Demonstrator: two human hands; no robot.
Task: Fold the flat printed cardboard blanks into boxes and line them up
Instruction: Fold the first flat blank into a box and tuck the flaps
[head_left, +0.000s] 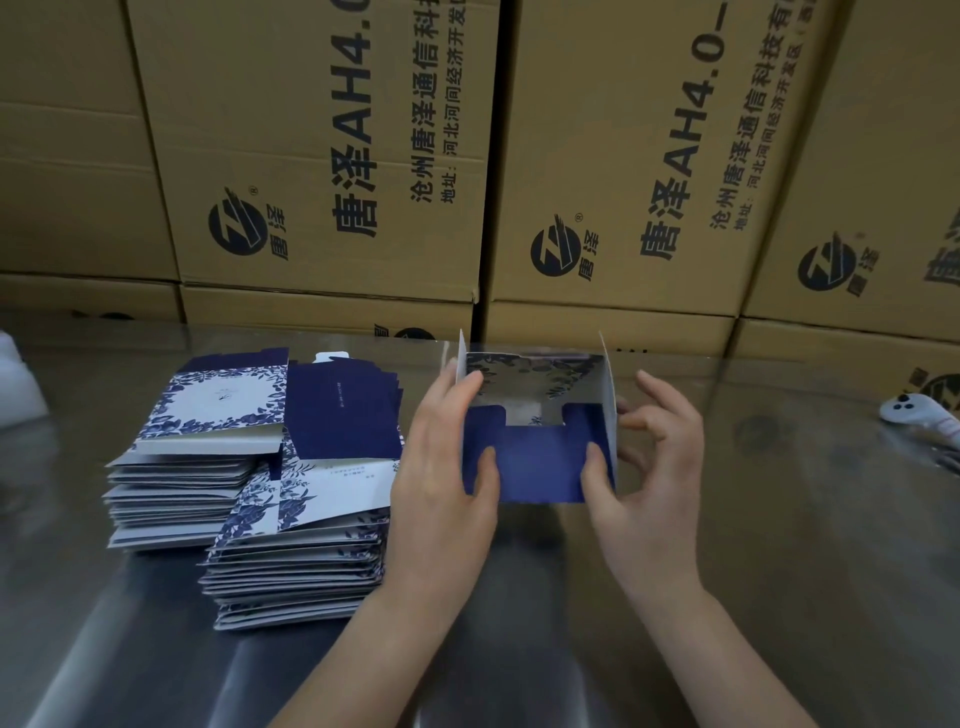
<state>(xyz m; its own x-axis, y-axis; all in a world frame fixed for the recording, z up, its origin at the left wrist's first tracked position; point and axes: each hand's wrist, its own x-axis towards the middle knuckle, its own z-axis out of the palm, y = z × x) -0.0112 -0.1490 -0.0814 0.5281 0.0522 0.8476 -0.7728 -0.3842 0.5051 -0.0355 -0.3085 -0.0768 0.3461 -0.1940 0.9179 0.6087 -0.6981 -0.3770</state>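
Far left of the half-folded box, a blurred white object (18, 382) sits at the edge of your steel table (779, 545), which is smooth, grey and reflective. Nearer the box, just to its left, you have two stacks of flat blanks (249, 499): thin card sheets with grey cut edges, printed in navy with blue leaf borders around white panels, the nearer stack fanned and untidy. A few navy blanks lie across the top, one showing a white tab.

Now the half-folded box (537, 431) itself, raised above the table in front of you: stiff card, navy outside, silvery inside with the leaf print reflected, open and with nothing in it. Your left hand (447, 467) clamps its left wall, thumb on the navy front flap, fingers over the top edge. Your right hand (649, 478) pinches the right wall, thumb on the front flap, fingers curled loosely behind.

Right of the box, a white controller (914, 413) lies near the table edge. Behind the box, brown corrugated cartons (322, 156) with black print form a wall.
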